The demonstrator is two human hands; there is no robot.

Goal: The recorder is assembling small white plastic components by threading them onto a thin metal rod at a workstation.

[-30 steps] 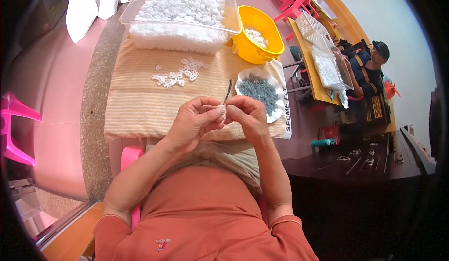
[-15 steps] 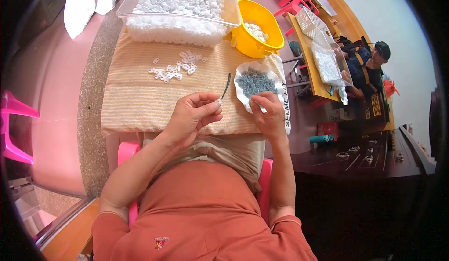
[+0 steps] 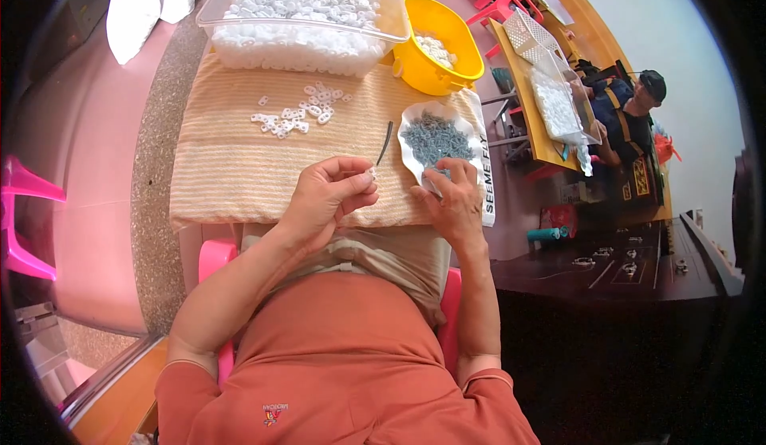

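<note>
Pinching small white plastic piece point(image 3: 372, 173), left hand point(image 3: 327, 198) fingers closed; right hand point(image 3: 451, 202) fingers dipping into grey-filled dish point(image 3: 411, 118), grip unclear.

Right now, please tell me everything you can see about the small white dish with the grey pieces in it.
The white dish is shallow, with a wavy, irregular rim, and looks like thin plastic or foam. It lies flat on the striped yellow cloth, near the cloth's right edge, in front of the yellow bowl. A heap of small grey pieces fills its middle; their exact shape is too small to tell. The right hand rests at its near rim, fingers reaching into it. A thin dark stick lies just left of it.
</note>
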